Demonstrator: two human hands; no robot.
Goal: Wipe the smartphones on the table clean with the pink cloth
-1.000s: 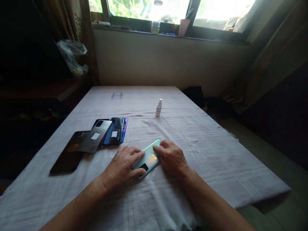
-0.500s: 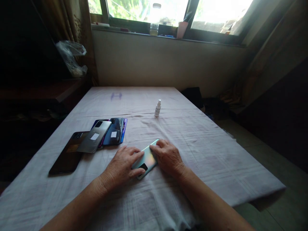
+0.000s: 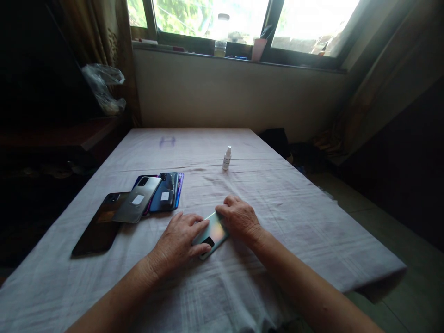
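A mint-green smartphone (image 3: 215,231) lies tilted on the table with its glossy back and dark camera block up; whether it is a whole phone or only a back cover I cannot tell. My left hand (image 3: 183,236) holds its left side, thumb over the camera end and fingers along the edge. Curled over the far right end is my right hand (image 3: 241,217), its fingers pressed together and their tips hidden. Left of my hands lie a silver phone (image 3: 133,208), a black phone (image 3: 97,231) and a dark blue phone (image 3: 163,199), overlapping. White labels stick to the silver and blue ones.
A small white spray bottle (image 3: 226,159) stands upright beyond my hands. The white tablecloth (image 3: 305,222) covers the table and hangs over its right edge. A dark wooden surface (image 3: 69,134) with a plastic bag (image 3: 104,88) is at left; the window sill (image 3: 194,53) lies behind.
My right hand has shifted slightly toward the far left over the phone's end and now covers its far corner. My left hand keeps its hold. The view has tipped up a little.
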